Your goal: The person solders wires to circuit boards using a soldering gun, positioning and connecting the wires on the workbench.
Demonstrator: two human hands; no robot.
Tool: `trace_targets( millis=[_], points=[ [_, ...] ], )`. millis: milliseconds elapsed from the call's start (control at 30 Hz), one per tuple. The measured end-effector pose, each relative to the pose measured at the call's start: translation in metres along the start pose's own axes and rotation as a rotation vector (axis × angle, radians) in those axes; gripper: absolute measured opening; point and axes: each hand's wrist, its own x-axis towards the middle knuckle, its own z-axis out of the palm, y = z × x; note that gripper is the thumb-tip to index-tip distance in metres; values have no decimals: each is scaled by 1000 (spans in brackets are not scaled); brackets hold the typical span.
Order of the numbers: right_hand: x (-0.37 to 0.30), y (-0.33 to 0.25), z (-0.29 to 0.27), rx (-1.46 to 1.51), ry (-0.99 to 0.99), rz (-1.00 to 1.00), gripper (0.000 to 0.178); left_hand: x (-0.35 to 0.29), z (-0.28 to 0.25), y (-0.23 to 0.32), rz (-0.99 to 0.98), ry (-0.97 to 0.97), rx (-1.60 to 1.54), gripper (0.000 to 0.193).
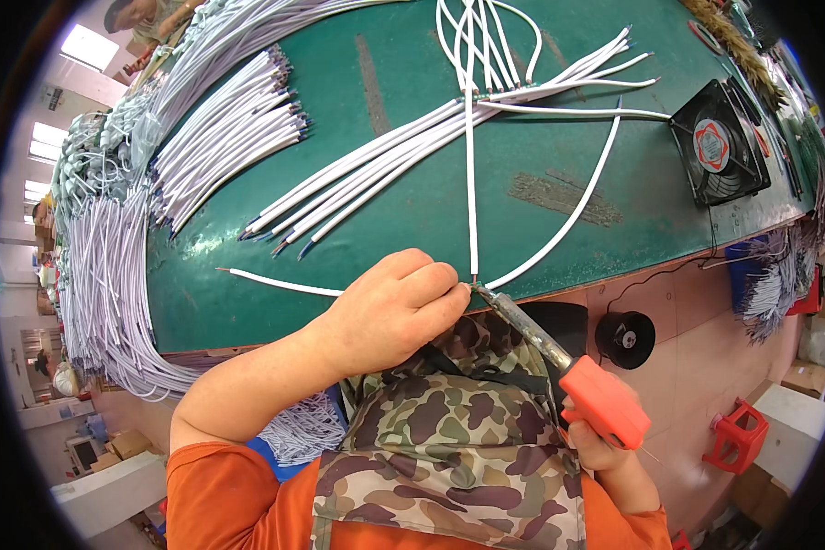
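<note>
Left hand (399,316) pinches white cable (472,183) end at green table (412,197) edge. Right hand (605,449) grips red-handled soldering iron (559,362), tip touching that cable end.

1. A single head-worn fisheye view looks steeply down over the person's chest onto the green bench (412,211).
2. It sits close above both hands.
3. Straight bench edges bow toward the dark round rim.

Bare green table (412,197) lies open just past the hands. White wire bundles (234,133) crowd the left, and a black fan (717,151) blocks the right.
</note>
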Motion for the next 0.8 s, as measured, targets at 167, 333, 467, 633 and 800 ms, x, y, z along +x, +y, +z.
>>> trace_targets(
  millis=[167,333,467,633,800],
  points=[
    [5,-7,5,-8,115,73,24,1,0,0,-6,-13,4,32],
    [10,-10,8,-56,137,53,15,1,-1,1,-9,-27,15,30],
    [11,-14,8,-41,124,41,16,1,-1,1,-8,-29,9,31],
    [12,-18,5,13,92,69,25,1,-1,1,-14,-38,2,32],
    [10,-19,9,11,134,44,34,1,-1,1,-12,-40,5,32]
  ],
)
